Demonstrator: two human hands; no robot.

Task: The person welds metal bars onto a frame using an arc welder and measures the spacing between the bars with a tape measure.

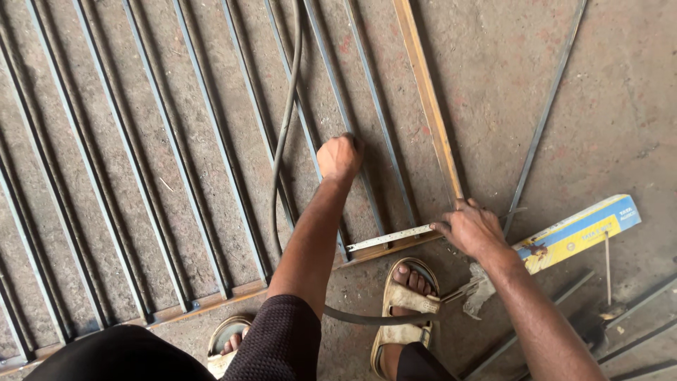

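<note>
Looking down at the floor (599,106) now, and both hands are out over a steel grille (141,176) of thin parallel bars lying flat on the concrete. My left hand (339,156) is curled into a tight fist, knuckles up, pressing down on one bar (377,106) near the middle of the frame; the fingers are fully tucked under, and I can't tell whether anything sits inside the fist. My right hand (471,227) is lower and to the right, fingers half-curled and narrow, fingertips pinching the end of a steel ruler (391,237). That ruler lies flat across the grille's bottom rail (211,303), running left from the fingertips, just beside the rusty upright bar (430,106). A black cable (282,141) snakes down between the bars, past my left forearm. A sandalled foot (405,296) stands just below the ruler, the other foot (229,342) further left. To the right of my right hand, a blue and yellow box (582,229) lies on the floor, with a thin rod (607,261) just beside it.
</note>
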